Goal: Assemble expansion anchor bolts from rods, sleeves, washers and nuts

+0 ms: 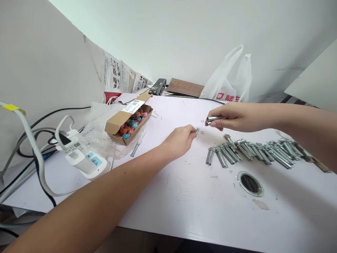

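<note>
My left hand [181, 140] is closed on a small shiny metal bolt [197, 130], its tip showing past the fingers. To the right, my right hand [229, 116] grips metal sleeves [214, 118]; two silvery ends stick out toward the left hand, and the fingers hide the rest. The two hands are apart. Between them on the white table lie a small ring [202, 121] and a second ring [202, 133]. Below the right forearm, several expansion bolts [244, 149] with nuts lie side by side in a row. One more bolt [135, 149] lies alone at the left.
An open cardboard box [116, 123] of colourful caps stands at the left on bubble wrap [92, 121]. Nearby is a white power strip [86, 158] with cables. A white plastic bag [228, 82] stands at the back. The table has a round grommet hole [250, 183].
</note>
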`<state>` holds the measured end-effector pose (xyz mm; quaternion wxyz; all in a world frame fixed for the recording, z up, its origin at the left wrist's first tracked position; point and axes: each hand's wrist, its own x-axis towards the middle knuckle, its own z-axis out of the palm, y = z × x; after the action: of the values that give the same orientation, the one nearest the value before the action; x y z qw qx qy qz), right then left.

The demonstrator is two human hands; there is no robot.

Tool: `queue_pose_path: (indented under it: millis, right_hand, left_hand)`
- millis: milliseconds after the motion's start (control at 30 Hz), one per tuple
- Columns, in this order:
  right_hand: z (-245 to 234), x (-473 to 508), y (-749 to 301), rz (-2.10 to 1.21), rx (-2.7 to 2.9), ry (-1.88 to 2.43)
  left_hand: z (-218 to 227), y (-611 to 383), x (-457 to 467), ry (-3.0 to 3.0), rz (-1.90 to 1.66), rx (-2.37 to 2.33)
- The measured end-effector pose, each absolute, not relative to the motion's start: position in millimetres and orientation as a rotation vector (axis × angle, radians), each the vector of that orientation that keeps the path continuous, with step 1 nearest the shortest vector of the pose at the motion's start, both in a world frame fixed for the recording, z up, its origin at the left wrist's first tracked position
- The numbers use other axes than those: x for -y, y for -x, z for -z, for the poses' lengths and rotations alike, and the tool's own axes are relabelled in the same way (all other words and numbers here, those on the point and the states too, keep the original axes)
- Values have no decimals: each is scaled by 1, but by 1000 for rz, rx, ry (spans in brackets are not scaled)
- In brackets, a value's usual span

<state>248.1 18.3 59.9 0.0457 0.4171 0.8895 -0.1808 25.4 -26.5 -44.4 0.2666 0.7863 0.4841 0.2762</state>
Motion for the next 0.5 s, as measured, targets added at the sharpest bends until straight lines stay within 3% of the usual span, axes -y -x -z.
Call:
queue_pose_path:
  millis: [267,500]
  right_hand:
    - [-61,-20,-222,633,-2559,-1181]
    - [-64,-19,-201,510,-2608,-1263]
  left_hand:
    - [42,-25,28,-2153,-636,-1288]
    - [49,-26,23,-2148,-637,-1253]
